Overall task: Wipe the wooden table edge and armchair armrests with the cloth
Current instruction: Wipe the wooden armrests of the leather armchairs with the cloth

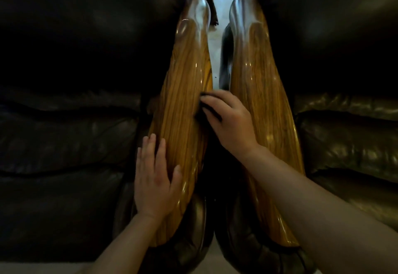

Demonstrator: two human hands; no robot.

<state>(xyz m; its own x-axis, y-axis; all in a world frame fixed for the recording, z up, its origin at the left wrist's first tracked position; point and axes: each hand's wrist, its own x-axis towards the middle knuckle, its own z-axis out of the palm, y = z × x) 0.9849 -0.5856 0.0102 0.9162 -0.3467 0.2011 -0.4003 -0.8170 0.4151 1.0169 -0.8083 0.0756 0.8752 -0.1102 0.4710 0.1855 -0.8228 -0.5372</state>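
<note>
We see little of the dark cloth (210, 110): most of it is hidden under our right hand (228, 123), whose fingers curl closed around it against the inner side of the left armrest (183, 110). The leather cushions (64, 144) sink into shadow. Both armrests, the right armrest (265, 106) included, are long, rounded, glossy wood with streaked grain. Our left hand (154, 183) lies flat, fingers spread, on the left armrest's near end, gripping nothing.

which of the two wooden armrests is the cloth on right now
The left glossy wooden armrest: the right hand presses the dark cloth against its inner edge.
</note>
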